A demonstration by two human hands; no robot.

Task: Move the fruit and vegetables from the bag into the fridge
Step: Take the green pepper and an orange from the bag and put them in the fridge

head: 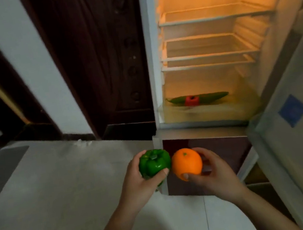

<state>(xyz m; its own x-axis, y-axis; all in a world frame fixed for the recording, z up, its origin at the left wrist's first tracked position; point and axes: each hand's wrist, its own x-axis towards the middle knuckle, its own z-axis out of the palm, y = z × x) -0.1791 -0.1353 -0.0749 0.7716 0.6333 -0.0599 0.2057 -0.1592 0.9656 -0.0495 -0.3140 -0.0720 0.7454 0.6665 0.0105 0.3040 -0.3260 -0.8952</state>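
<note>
Your left hand [137,183] cups a glossy green bell pepper [154,164], thumb pressed across its lower side, fingers curled behind it. Just beside it, almost touching, your right hand [213,174] grips a round orange fruit [187,163], thumb underneath, fingers wrapped over the far side. Both forearms reach forward above the pale tiled floor [59,186]. Beyond, the open white fridge [153,56] glows; a long green cucumber [212,96] and a small red piece [192,100] lie in its bottom drawer.

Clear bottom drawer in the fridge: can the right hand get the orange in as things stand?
Probably yes. The fridge door stands open, and nothing lies between the right hand, holding the round orange, and the clear bottom drawer. There a long green vegetable and small red piece leave room.
</note>
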